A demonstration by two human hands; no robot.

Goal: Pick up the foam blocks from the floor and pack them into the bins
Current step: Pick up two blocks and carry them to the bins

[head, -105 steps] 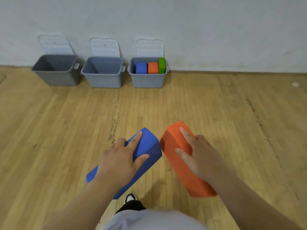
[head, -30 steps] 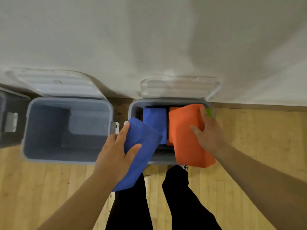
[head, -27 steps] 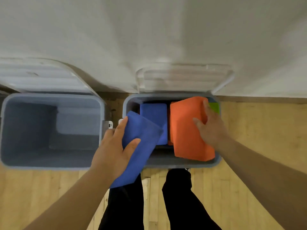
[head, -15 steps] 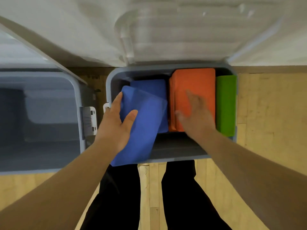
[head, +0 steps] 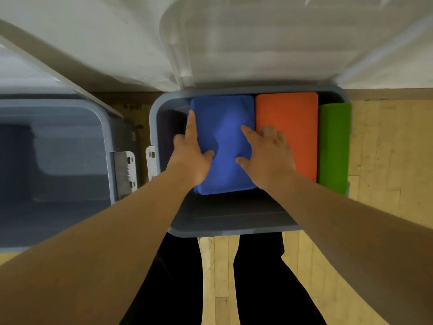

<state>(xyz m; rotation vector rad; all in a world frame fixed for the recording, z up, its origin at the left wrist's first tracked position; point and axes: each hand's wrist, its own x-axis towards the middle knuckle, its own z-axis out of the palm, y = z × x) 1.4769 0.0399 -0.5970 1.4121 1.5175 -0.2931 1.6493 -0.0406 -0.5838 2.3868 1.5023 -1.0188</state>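
Left hand point(head: 190, 158) grips, right hand point(head: 267, 157) touches blue block point(head: 222, 118) in bin point(head: 234, 227).

Pale wall point(head: 93, 31) above light wooden floor point(head: 386, 148).

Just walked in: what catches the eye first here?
Three foam blocks packed side by side in the grey plastic bin: the blue foam block, orange foam block and green foam block. The left hand grips the blue one's edge; the right hand rests on it. A second grey bin stands left of it.
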